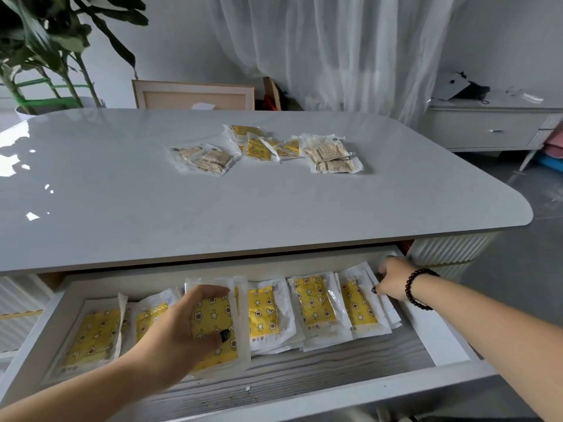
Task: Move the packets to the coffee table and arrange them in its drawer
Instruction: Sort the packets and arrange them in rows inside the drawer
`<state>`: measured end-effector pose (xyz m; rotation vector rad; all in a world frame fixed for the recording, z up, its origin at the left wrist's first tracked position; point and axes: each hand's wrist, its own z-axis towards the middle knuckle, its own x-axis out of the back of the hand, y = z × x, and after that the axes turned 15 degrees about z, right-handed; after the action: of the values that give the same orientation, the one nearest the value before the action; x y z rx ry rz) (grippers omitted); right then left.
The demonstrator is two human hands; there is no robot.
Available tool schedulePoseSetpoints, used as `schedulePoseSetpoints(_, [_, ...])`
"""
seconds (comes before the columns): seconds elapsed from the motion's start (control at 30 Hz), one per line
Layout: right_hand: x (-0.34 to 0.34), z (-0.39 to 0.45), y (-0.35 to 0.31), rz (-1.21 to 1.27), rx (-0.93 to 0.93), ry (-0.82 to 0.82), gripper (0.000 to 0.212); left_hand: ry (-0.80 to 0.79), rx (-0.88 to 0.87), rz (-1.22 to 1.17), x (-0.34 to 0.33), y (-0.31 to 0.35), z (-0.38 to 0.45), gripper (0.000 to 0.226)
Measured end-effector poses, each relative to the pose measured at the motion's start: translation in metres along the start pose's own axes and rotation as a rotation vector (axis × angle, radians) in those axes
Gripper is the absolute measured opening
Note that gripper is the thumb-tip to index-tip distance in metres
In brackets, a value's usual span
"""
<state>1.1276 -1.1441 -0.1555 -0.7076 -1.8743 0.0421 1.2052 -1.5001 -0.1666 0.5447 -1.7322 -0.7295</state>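
While the drawer (426,339) sits open, the left hand (182,327) grips a yellow packet (213,324) in it; the right hand (393,281) pinches the end packets (359,303). More packets (268,147) wait on the table above, likely next.

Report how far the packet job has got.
Done: a row of yellow star-print packets stands in the open drawer. In hand: left hand grips one packet; right hand touches the row's right end. Left: loose packets on the coffee table.
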Motion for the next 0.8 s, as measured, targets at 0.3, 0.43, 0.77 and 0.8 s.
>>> schedulePoseSetpoints(0.3, [-0.006,-0.084,-0.072,0.328,0.407,-0.067,0.005,-0.047,0.096,-0.107,0.004,0.014,-0.001,0.103])
schedulePoseSetpoints(0.43, [-0.043,-0.104,-0.108,0.727,0.269,-0.375,0.011,-0.05,0.191,-0.192,0.002,0.023,-0.007,0.113])
schedulePoseSetpoints(0.77, [-0.091,-0.097,-0.127,1.019,0.109,-0.443,0.022,-0.1,0.226,0.012,0.02,0.018,-0.007,0.117])
schedulePoseSetpoints(0.8, [-0.095,-0.097,-0.131,1.053,0.092,-0.475,0.024,-0.105,0.234,0.026,0.026,0.015,-0.006,0.116])
